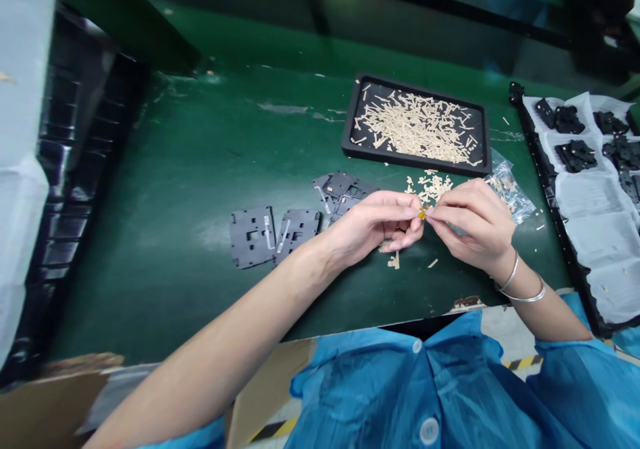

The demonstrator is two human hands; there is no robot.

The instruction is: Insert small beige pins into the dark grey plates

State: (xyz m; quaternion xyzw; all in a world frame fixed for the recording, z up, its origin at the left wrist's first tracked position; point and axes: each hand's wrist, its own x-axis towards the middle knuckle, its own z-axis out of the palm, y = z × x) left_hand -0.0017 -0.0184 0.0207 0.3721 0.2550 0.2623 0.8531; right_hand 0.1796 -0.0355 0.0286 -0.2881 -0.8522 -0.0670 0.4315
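Observation:
A small amber-yellow piece (424, 214), like a thin flexible strip, is pinched between the fingertips of both hands. My left hand (385, 222) is closed on its left side, thumb and forefinger pressed together. From the right, my right hand (473, 222) grips the same piece with its fingertips. Just beyond the hands lies a small heap of pale beige pieces (434, 188). Flat black plastic plates with cutouts rest to the left: one plate (253, 237) lies fully in view, another plate (299, 229) beside it, and a few overlapping plates (345, 188) are partly behind my left hand.
A black tray (350, 129) full of beige strips lies beyond the hands on the green table (180, 189). Clear plastic bags (515, 192) sit right of the hands. At far right stands a compartment tray (583, 202) with black parts; another black tray (65, 189) stands left.

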